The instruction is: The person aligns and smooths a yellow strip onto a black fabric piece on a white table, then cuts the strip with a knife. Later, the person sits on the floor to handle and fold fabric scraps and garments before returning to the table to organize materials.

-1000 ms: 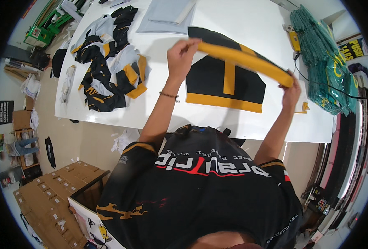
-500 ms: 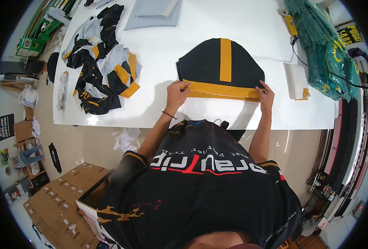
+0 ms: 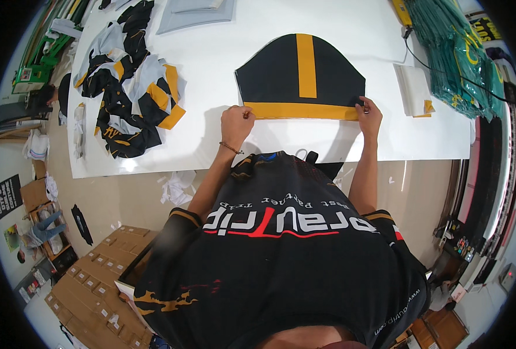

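A black, dome-shaped sleeve panel [image 3: 269,71] lies flat on the white table [image 3: 202,75]. One mustard-yellow stripe runs down its middle, and a yellow band [image 3: 304,110] borders its straight near edge. My left hand [image 3: 237,123] is closed at the band's left corner, pinching the cloth between thumb and fingers. At the opposite corner, my right hand [image 3: 369,117] grips the band's right end the same way. Between the hands the near edge is stretched straight. Whether more layers lie beneath is hard to make out.
Left of the panel sits a heap of black, grey and yellow fabric pieces [image 3: 133,87]. Folded grey cloth [image 3: 194,16] lies at the far side. To the right are pale sheets [image 3: 412,90], a yellow corded tool [image 3: 402,11] and green plastic-wrapped bundles [image 3: 452,64]. Cardboard boxes [image 3: 95,285] stand on the floor.
A second yellow edge that stuck out below the band is no longer visible; the near edge now looks lined up. Both hands have kept hold of the corners. The whole view has shifted slightly.
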The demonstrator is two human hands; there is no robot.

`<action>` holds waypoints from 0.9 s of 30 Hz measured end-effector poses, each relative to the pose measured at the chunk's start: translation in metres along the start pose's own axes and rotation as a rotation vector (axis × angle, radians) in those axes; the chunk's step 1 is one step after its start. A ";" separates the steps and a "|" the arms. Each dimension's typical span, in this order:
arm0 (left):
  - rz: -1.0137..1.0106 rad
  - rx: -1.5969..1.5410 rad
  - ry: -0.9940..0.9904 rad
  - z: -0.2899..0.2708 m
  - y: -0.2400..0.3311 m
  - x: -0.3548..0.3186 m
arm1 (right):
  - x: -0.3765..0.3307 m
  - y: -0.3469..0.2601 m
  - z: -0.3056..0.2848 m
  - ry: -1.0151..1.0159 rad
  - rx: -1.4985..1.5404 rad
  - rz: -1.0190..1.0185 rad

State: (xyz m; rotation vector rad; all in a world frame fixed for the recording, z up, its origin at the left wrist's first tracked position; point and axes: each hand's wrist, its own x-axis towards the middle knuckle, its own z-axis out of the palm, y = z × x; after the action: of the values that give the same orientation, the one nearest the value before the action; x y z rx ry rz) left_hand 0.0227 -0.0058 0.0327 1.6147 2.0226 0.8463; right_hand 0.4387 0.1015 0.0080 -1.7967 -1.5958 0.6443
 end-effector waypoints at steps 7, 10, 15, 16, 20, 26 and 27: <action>-0.019 0.007 -0.037 0.002 -0.004 -0.002 | -0.004 -0.007 -0.002 -0.008 0.022 0.107; -0.032 0.035 -0.071 0.001 -0.003 -0.001 | -0.005 -0.005 -0.001 0.041 -0.011 0.080; -0.083 -0.004 -0.062 0.000 -0.004 -0.001 | -0.003 -0.010 0.004 0.073 0.040 0.102; -0.124 -0.021 -0.067 -0.003 0.000 0.001 | -0.001 -0.013 0.004 0.076 0.041 0.107; -0.124 -0.009 -0.064 -0.011 0.000 0.013 | 0.015 -0.011 0.007 0.119 -0.014 0.064; -0.116 -0.113 -0.010 -0.004 -0.016 0.031 | 0.034 -0.005 0.016 0.134 -0.036 0.070; -0.117 -0.128 -0.004 -0.002 -0.017 0.034 | 0.034 -0.003 0.019 0.166 -0.006 0.045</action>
State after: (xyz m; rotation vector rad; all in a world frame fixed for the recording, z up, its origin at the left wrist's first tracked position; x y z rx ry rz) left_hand 0.0007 0.0244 0.0243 1.4132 1.9950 0.9090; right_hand 0.4279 0.1380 -0.0002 -1.8448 -1.4519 0.4967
